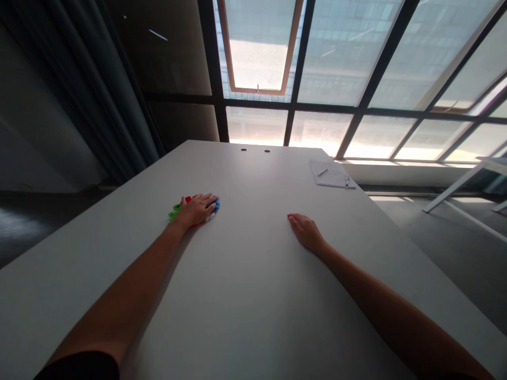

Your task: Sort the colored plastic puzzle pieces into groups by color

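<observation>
My left hand (195,209) lies palm down with its fingers spread over a small cluster of coloured pieces. Green pieces (172,212) stick out on the wrist side, and a red piece (188,199) shows above the knuckles. Blue pieces (216,203) appear by the fingertips, with a whitish piece (211,217) just below them. The palm hides the rest, so their exact kind is unclear. Off to the right, my right hand (306,231) rests on the white table (245,274), its fingers together and loosely curled. Nothing shows in it.
Toward the table's right edge lie sheets of paper (330,173) with a pen (322,172) on top and another pen (347,182) at the edge. Two round holes sit near the far edge. Beyond are windows, a dark curtain (91,79) and a white-legged table (455,187).
</observation>
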The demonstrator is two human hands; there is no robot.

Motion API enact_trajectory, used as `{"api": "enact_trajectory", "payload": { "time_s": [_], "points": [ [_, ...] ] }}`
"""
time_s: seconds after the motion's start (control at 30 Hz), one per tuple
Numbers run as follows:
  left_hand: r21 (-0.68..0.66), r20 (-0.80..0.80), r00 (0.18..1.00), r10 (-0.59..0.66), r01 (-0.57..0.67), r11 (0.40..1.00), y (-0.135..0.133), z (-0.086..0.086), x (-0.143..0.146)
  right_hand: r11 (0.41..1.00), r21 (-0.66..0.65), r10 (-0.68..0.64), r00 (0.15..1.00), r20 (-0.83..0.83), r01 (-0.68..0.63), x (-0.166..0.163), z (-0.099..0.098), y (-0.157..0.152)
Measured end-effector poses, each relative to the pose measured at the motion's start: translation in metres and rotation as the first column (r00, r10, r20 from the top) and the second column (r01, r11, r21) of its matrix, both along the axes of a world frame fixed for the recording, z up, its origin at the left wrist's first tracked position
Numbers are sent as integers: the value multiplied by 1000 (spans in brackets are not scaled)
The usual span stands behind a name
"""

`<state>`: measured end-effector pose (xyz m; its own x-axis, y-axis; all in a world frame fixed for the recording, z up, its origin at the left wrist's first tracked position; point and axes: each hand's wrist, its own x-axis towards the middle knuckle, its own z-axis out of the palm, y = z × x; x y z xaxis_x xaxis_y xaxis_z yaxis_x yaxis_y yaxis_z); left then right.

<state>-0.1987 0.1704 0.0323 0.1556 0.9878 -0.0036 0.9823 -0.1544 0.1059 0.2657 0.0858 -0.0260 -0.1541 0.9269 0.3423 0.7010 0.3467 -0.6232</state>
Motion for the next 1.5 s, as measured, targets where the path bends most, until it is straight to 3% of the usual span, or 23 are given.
{"api": "enact_trajectory", "payload": {
  "time_s": [0.3,0.4,0.47,0.53,0.63,0.77,0.9,1.13,1.5],
  "points": [
    [3,8,1000,-13,13,1000,-1,-1,-1,1000,16,-9,1000,-10,9,-1,0,-1],
    [10,-9,1000,9,-9,1000,-4,9,4,999,40,-33,999,-37,34,-1,3,-4],
    [92,-24,1000,6,-3,996,-10,19,16,992,112,-44,998,-43,48,-2,8,-7],
    [221,-33,997,-71,77,972,-22,27,36,977,214,-19,1000,-8,21,-3,16,-12],
    [252,-13,956,-292,286,924,-51,24,78,957,277,49,991,124,-82,-8,26,-21],
    [119,25,819,-573,566,815,-93,-9,122,975,78,173,928,330,-210,-17,22,-31],
    [4,89,792,-604,606,796,-107,-34,132,961,-119,275,862,425,-248,-21,8,-32],
    [49,96,798,-595,593,803,-99,-37,127,966,-102,259,862,436,-238,-18,5,-28],
    [8,97,810,-578,580,815,-100,-33,128,963,-115,268,859,436,-243,-20,8,-27]
  ]
}}
